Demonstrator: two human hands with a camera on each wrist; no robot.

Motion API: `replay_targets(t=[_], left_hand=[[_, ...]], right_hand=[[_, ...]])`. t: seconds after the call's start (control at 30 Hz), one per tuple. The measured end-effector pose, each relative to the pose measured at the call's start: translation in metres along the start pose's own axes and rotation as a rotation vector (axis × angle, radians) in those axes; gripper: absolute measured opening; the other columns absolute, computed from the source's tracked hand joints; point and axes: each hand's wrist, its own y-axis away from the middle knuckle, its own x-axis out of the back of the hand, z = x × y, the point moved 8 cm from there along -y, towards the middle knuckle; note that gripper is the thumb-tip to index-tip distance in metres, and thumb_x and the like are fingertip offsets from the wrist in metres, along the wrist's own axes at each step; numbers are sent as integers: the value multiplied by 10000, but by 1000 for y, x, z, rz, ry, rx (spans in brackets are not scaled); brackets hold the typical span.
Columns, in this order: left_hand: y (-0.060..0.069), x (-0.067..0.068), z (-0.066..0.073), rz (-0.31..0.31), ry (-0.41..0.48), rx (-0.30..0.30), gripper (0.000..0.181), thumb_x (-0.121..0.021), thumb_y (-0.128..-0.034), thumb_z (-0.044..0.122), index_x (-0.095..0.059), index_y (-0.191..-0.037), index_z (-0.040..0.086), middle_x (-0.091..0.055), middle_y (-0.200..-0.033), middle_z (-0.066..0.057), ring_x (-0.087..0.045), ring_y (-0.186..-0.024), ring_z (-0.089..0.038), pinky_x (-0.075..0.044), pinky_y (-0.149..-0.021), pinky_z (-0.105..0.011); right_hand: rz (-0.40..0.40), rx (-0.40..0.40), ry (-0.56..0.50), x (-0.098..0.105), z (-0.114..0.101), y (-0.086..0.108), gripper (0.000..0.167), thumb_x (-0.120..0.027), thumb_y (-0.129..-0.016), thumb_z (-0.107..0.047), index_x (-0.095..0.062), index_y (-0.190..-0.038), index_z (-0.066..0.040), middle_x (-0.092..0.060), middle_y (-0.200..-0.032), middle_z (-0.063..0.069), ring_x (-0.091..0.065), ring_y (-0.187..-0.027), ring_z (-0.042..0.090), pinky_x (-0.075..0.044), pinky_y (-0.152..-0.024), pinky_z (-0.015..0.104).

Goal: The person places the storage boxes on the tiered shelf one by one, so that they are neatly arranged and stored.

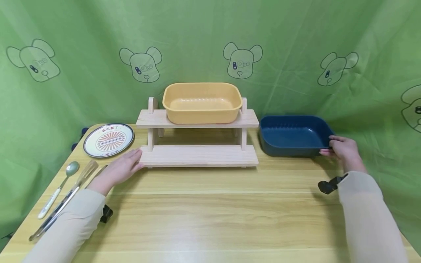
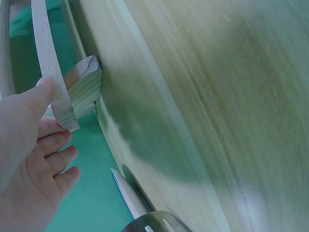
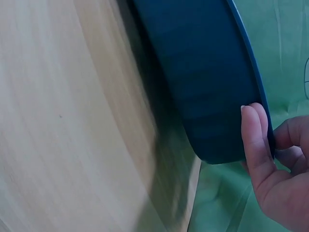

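Observation:
A two-tier wooden shelf rack (image 1: 198, 155) stands at the back of the table, and a yellow plastic basin (image 1: 202, 116) sits on its upper board. My left hand (image 1: 123, 168) holds the left end of the lower board (image 2: 47, 53); in the left wrist view the thumb lies on one face, the index finger by the other. To the right of the rack is a dark blue basin (image 1: 294, 150). My right hand (image 1: 345, 150) grips its right front corner by the rim, fingers and thumb on either side of the wall (image 3: 207, 82).
A round patterned plate (image 1: 110, 140) lies left of the rack. In front of it are a spoon (image 1: 59, 188), a slotted metal utensil (image 1: 83, 175) and another long utensil, partly behind my left arm. A green curtain (image 1: 194, 33) hangs behind the wooden table (image 1: 210, 215).

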Motion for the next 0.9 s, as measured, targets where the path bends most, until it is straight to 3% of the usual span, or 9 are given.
replay_targets(t=[0.23, 0.43, 0.7, 0.77, 0.9], left_hand=[[0, 0, 0, -6, 4, 1, 549, -531, -942, 214, -368, -1304, -164, -332, -1364, -313, -317, -1251, -448, -237, -1056, -510], [0, 0, 0, -6, 2, 1, 547, -531, -942, 216, -372, -1302, -165, -333, -1364, -313, -318, -1251, -447, -237, -1056, -508], [-1, -2, -2, -12, 3, 4, 550, -527, -946, 223, -370, -1306, -160, -328, -1369, -309, -313, -1255, -445, -235, -1058, -507], [-1, -2, -2, -12, 6, 5, 551, -524, -947, 229, -371, -1307, -159, -327, -1370, -309, -312, -1255, -445, -235, -1057, -508], [0, -2, -2, -14, 10, 11, 554, -520, -950, 238, -371, -1308, -157, -325, -1371, -309, -308, -1256, -448, -234, -1056, -511]], right_hand=[[10, 32, -164, -1, -12, 8, 560, -315, -948, -22, -101, -1466, -37, 90, -1480, 238, -670, -638, 191, -544, -713, 272], [18, 68, -260, -4, -26, 20, 586, -317, -925, 17, -123, -1471, -69, 89, -1505, 149, -666, -629, 208, -553, -690, 287], [39, 122, -344, -3, -45, 37, 588, -341, -906, 48, -199, -1459, -93, 17, -1512, 116, -669, -634, 232, -553, -688, 295], [33, 132, -355, -2, -50, 42, 577, -346, -913, 39, -221, -1456, -110, -81, -1485, 139, -672, -653, 233, -552, -696, 300], [21, 142, -377, 0, -58, 51, 563, -343, -916, 42, -294, -1440, -159, -139, -1451, 117, -673, -683, 235, -552, -709, 320]])
